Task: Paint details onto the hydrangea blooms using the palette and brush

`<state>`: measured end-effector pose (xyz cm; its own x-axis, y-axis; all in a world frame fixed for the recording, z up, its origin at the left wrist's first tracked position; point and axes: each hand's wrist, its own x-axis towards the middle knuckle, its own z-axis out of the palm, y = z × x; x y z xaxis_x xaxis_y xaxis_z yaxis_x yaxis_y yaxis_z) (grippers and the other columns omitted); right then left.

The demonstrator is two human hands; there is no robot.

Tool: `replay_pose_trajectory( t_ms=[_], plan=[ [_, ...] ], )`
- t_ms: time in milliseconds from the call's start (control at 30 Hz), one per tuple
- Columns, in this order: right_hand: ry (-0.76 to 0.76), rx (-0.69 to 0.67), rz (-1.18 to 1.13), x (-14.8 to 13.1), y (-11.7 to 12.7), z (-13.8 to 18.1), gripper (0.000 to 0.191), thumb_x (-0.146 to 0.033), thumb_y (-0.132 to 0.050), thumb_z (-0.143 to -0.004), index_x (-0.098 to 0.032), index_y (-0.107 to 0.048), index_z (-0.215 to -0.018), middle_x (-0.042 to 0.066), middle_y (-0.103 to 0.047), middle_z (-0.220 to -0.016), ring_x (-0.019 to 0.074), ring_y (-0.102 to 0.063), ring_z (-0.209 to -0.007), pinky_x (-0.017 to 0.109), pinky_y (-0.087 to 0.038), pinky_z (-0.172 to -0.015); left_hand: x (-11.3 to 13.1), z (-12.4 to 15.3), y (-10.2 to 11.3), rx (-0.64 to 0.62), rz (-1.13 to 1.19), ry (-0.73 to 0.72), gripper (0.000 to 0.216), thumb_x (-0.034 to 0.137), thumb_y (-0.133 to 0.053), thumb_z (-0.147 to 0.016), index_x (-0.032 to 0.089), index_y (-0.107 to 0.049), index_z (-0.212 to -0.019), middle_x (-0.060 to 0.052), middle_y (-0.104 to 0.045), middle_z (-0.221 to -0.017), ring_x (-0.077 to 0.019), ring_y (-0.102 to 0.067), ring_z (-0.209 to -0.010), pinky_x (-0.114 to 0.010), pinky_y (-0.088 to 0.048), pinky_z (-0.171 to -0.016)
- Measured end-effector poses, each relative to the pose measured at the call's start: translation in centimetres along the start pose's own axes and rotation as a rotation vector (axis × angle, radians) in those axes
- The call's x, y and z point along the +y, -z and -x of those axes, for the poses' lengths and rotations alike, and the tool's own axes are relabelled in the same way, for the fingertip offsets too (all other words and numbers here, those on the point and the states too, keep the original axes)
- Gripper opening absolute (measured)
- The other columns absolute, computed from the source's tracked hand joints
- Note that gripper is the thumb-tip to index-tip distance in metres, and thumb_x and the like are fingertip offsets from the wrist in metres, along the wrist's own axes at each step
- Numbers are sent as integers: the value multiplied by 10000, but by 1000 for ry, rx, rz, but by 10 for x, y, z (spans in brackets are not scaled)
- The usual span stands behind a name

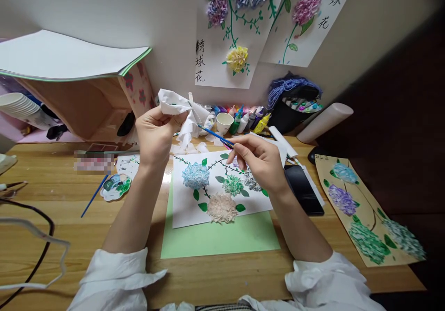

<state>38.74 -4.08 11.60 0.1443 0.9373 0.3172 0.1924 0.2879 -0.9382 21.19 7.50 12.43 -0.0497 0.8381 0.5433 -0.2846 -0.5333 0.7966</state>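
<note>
My left hand [156, 132] is raised above the desk, fingers pinched on a crumpled white tissue [182, 111]. My right hand [259, 158] grips a thin blue-handled paintbrush [213, 134] whose tip reaches into the tissue. Below both hands lies a white sheet with paper hydrangea flowers [215, 188] in blue, green, grey and pale pink, resting on a light green sheet [222, 239].
A paint palette [116, 187] and another blue brush [93, 196] lie at left. Paint bottles [246, 118] and a paper cup [224, 122] stand at the back. A black phone [303, 189], a tan flower painting [368, 211] and a white roll [325, 122] sit at right.
</note>
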Motion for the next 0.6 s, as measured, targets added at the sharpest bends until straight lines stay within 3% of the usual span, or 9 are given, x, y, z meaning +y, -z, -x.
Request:
replay_pose_trajectory(
  t_ms=[133, 267, 433, 600],
  plan=[
    [-221, -150, -157, 3, 2, -5, 319, -444, -571, -863, -151, -684, -918, -56, -556, -456, 34, -338, -347, 198, -237, -364, -1, -1, 0, -11, 6, 33, 160, 312, -844, -614, 230, -753, -716, 12, -711, -707, -123, -632, -633, -242, -508, -586],
    [-274, -243, -207, 5, 1, -8, 332, -445, -550, -871, -143, -688, -861, -92, -430, -388, 33, -275, -352, 203, -220, -394, 0, -1, 0, -21, -21, 56, 193, 325, -846, -601, 209, -746, -719, 8, -709, -701, -114, -625, -622, -235, -504, -582],
    [-214, -157, -50, 3, 0, -5, 319, -422, -552, -879, -146, -710, -907, -56, -499, -440, 64, -395, -416, 219, -288, -443, -1, -3, 3, 4, -40, 90, 237, 340, -847, -580, 185, -737, -722, -14, -714, -712, -124, -633, -644, -240, -500, -609],
    [-199, -32, 23, 1, 13, -4, 340, -441, -568, -866, -135, -706, -924, -39, -516, -454, 74, -378, -421, 229, -265, -432, -9, -26, 37, 288, -161, 56, 182, 320, -770, -638, 161, -702, -691, 10, -676, -656, -96, -586, -600, -206, -451, -573]
  ],
)
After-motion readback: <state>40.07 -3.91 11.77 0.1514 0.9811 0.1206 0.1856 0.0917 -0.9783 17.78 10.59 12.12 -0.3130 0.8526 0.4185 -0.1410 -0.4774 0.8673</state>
